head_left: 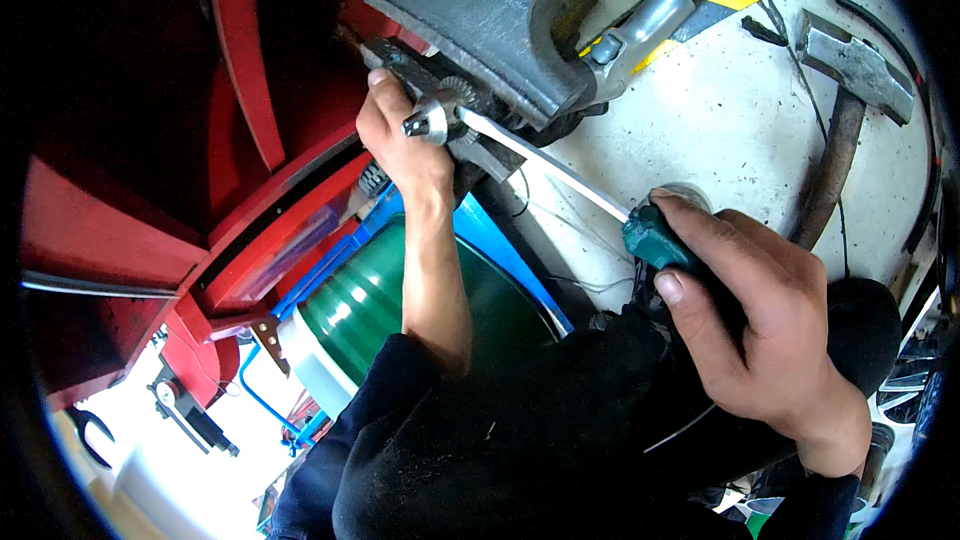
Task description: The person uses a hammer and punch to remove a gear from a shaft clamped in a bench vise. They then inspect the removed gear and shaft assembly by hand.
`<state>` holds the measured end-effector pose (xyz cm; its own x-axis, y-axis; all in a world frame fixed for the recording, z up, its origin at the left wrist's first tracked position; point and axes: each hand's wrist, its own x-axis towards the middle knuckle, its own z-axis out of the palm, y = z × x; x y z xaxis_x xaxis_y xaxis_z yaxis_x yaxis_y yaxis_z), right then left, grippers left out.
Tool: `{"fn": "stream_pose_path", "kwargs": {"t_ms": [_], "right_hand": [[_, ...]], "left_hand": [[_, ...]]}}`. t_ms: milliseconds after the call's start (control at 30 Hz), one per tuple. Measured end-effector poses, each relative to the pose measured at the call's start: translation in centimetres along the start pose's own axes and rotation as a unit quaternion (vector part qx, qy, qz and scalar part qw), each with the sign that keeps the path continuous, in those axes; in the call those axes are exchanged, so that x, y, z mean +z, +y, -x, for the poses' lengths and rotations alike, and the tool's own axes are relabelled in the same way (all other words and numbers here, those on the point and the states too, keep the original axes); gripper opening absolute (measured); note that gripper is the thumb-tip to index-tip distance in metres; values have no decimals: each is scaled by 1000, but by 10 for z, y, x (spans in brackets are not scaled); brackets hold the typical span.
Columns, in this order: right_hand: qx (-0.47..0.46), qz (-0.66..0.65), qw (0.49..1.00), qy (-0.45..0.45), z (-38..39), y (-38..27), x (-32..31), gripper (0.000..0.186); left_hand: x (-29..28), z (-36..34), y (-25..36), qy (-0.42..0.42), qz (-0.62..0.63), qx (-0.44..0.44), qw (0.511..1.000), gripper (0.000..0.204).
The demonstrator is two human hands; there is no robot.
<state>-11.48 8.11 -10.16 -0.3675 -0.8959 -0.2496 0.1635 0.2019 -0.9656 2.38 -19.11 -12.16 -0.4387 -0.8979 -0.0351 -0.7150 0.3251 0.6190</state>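
Observation:
A grey metal bench vise [500,20] stands at the top of the view. Just below its jaws is a metal drill chuck [432,120] with a toothed ring. My left hand [398,140] is closed around the chuck's left side, its thumb near a flat metal bar at the jaws. Most of its other fingers are hidden. In my right hand [765,310] is a flat-blade screwdriver [560,176], gripped by its green handle. The shaft slants up and left, and its tip meets the chuck by the toothed ring.
On the pale, dirty floor at right lie a hammer [850,65] and thin cables. A silver air tool [650,25] rests beside the vise. Red metal framework [240,50] fills the left. A green drum [350,310] sits below my left forearm, beside a blue frame [510,255].

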Motion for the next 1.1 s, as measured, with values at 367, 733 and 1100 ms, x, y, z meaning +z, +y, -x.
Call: {"fn": "stream_pose_path", "kwargs": {"t_ms": [367,733,1100], "right_hand": [[50,64,991,105,18,-35,28,27],[4,-40,974,221,13,-15,17,29],[-53,166,956,237,12,-37,35,23]], "left_hand": [[12,40,-10,73,-33,55,995,38],[10,28,19,139,2,88,986,31],[2,42,-7,42,-50,123,990,44]]}}
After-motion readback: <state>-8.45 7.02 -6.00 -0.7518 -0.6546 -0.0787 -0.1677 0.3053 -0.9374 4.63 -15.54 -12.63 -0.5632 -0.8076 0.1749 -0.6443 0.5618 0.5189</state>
